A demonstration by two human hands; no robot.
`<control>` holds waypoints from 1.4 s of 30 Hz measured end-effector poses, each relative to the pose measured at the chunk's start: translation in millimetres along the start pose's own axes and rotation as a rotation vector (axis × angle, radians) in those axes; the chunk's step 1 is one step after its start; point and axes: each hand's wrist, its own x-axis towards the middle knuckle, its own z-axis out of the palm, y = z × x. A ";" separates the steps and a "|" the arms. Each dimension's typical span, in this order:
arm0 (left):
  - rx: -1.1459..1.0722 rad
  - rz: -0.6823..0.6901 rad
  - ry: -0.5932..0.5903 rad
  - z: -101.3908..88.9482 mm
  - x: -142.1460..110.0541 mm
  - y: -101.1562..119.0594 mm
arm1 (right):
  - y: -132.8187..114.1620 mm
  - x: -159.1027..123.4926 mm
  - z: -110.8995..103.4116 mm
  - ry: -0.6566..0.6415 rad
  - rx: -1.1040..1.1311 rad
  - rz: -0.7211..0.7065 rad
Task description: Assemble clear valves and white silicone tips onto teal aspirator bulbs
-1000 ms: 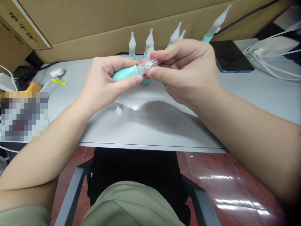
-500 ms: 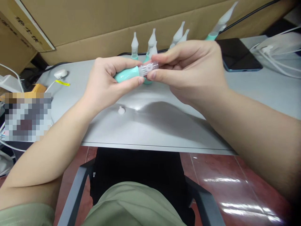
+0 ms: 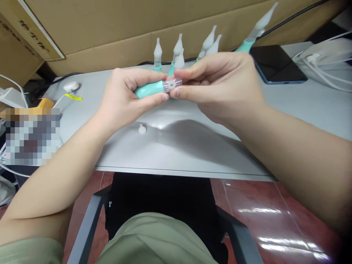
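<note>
My left hand [image 3: 123, 91] is closed around a teal nasal aspirator bulb [image 3: 150, 89], held sideways above the table. A clear plastic tube [image 3: 172, 84] with a small round hole sits at the bulb's open end. Thumb and fingers of my right hand [image 3: 220, 80] pinch the tube's far end. Below my hands, a small whitish plug [image 3: 142, 129] with a short tab lies on the table. Behind them stand several teal aspirators with white pointed tips, among them one at the left [image 3: 157, 55] and a leaning one at the right [image 3: 254, 33]; my right hand partly hides some.
Cardboard [image 3: 110, 29] walls the back of the grey table [image 3: 118, 154]. A dark phone [image 3: 277, 64] and white cables [image 3: 321, 69] lie at the right. A white charger-like piece [image 3: 70, 86] and a yellow-orange object [image 3: 45, 104] are at the left. Chair arms flank my lap.
My right hand has moved slightly left, bringing the clear tube closer into the bulb's end. Less of the tube now shows. My left hand stays nearly still.
</note>
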 end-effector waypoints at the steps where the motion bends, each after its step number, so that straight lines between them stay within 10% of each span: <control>1: 0.007 -0.015 0.003 -0.2 0.3 -0.3 | 0.1 0.4 -0.7 -0.002 -0.007 0.005; 16: 0.009 0.057 0.014 -6.5 12.1 -20.5 | -4.6 -4.4 11.0 0.049 -0.084 -0.006; 26: 0.070 -0.047 -0.072 -16.8 20.2 -37.5 | 15.0 -34.8 26.3 -0.623 -0.633 -0.076; 33: 0.169 -0.042 -0.173 -19.5 12.5 -39.6 | 1.0 -25.2 15.4 -0.547 -0.452 0.023; 42: 0.049 0.063 -0.188 -10.3 8.0 -7.0 | -11.5 1.4 14.6 0.036 -0.005 -0.037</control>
